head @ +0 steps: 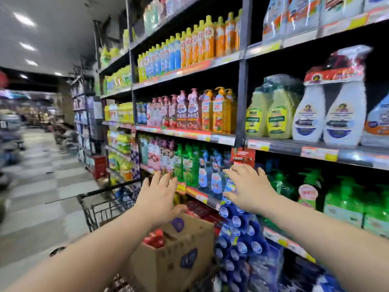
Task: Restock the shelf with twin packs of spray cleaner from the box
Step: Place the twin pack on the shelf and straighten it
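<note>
Store aisle (42,186) | left hand (160,197) spread, empty | right hand (250,190) spread, empty

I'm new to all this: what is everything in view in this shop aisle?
Shelves: several tiers, dark metal, along the right.
Shopping cart: one, black, in the aisle.
Cardboard box: one, brown, in the cart.
Red-topped items: several, red, inside the box.
White spray twin pack: one, white with red header, middle shelf, right.
Yellow-green spray bottles: at least two, left of the white pack.
Orange bottles: a row, orange, upper shelf.
Pink pump bottles: a row, pink, middle shelf.
Green pump bottles: several, green, lower shelf, right.
Left hand: one, open, above the box.
Right hand: one, open, before the lower shelf.
</note>
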Motion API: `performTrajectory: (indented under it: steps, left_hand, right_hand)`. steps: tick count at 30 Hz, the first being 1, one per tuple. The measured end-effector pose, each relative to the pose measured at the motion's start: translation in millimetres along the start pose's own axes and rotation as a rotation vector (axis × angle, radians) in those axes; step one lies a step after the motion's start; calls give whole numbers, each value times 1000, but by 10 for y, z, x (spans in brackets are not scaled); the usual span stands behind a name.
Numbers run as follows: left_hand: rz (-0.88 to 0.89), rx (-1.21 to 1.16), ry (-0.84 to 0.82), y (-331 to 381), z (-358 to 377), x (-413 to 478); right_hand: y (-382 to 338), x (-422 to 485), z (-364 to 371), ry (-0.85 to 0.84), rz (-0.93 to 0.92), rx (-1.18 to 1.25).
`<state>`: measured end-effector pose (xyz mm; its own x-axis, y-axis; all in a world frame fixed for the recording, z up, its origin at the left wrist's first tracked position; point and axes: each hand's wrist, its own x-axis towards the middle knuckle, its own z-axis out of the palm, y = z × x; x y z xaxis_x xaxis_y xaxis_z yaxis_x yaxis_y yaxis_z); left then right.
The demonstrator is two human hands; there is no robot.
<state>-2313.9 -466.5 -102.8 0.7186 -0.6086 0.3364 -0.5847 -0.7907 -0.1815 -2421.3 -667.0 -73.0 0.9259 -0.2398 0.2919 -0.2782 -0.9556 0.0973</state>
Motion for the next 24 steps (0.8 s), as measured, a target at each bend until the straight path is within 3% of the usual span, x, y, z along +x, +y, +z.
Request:
performTrajectory:
  steps: [12,19,24]
  left_hand:
    - [-182,-10,-163,-1340,970,-50]
    - [-203,35,-214,-1961,1514,680]
    - [-157,21,-294,-2181,1985,1349]
  right_hand:
    - [-1197,1049,839,-141,-146,55]
    - [-1579,2067,1468,-167,-214,96]
    - [-1673,2670,2095,-274,-198,129]
